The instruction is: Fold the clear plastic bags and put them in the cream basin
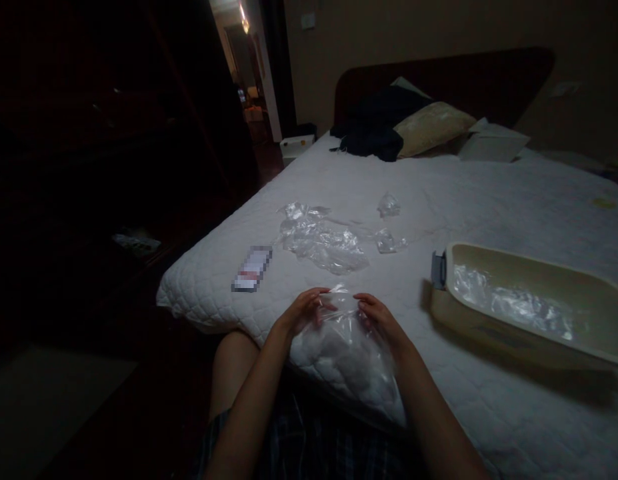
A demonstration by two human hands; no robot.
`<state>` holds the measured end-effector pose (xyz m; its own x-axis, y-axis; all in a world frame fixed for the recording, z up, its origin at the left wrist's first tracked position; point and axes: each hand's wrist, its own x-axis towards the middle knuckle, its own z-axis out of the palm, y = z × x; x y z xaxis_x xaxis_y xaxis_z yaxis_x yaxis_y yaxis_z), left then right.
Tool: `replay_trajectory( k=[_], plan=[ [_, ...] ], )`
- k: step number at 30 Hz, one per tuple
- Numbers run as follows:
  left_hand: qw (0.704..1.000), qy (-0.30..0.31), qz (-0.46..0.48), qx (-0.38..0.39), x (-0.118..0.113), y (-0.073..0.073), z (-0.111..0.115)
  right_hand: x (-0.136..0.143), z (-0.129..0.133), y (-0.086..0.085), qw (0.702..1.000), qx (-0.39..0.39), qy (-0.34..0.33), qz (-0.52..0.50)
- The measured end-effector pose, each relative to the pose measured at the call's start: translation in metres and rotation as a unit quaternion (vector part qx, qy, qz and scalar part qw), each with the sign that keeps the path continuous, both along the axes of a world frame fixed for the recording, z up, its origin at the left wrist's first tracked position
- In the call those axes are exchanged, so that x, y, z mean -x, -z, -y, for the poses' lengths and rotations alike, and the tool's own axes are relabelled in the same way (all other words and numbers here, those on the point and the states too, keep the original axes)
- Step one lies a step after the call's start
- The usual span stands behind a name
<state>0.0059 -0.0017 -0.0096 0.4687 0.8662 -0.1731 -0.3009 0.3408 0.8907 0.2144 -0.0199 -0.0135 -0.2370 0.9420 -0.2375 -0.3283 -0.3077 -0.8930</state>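
Note:
A clear plastic bag (351, 357) hangs over the bed's near edge, stretched between my two hands. My left hand (307, 310) has its fingers closed on the bag's upper left side. On the upper right side, my right hand (373, 311) grips the same bag, thumb and fingers bent around the film. Just beyond my hands lies a spread of crumpled clear plastic (323, 240). Two smaller crumpled pieces, one farther back (389, 205) and one nearer (390, 241), rest to its right.
A beige plastic bin (509, 347) with a grey latch stands on the bed at right, clear plastic inside. A phone-like object (252, 269), its face pixelated, lies at left. Dark cloth (373, 127), a patterned pillow (433, 130) and a pale box (493, 145) are by the headboard (449, 73).

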Motion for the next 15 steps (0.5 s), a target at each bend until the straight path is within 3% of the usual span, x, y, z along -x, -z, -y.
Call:
replay_trajectory(
  k=[9,15],
  plan=[
    [0.999,0.003,0.047,0.021,0.001,-0.001,0.005,-0.009,-0.001,0.001,0.975,-0.011,0.125,-0.183],
    [0.995,-0.087,0.008,0.042,-0.003,0.009,0.005,-0.005,0.006,-0.009,0.986,0.008,0.082,-0.144]
  ],
)
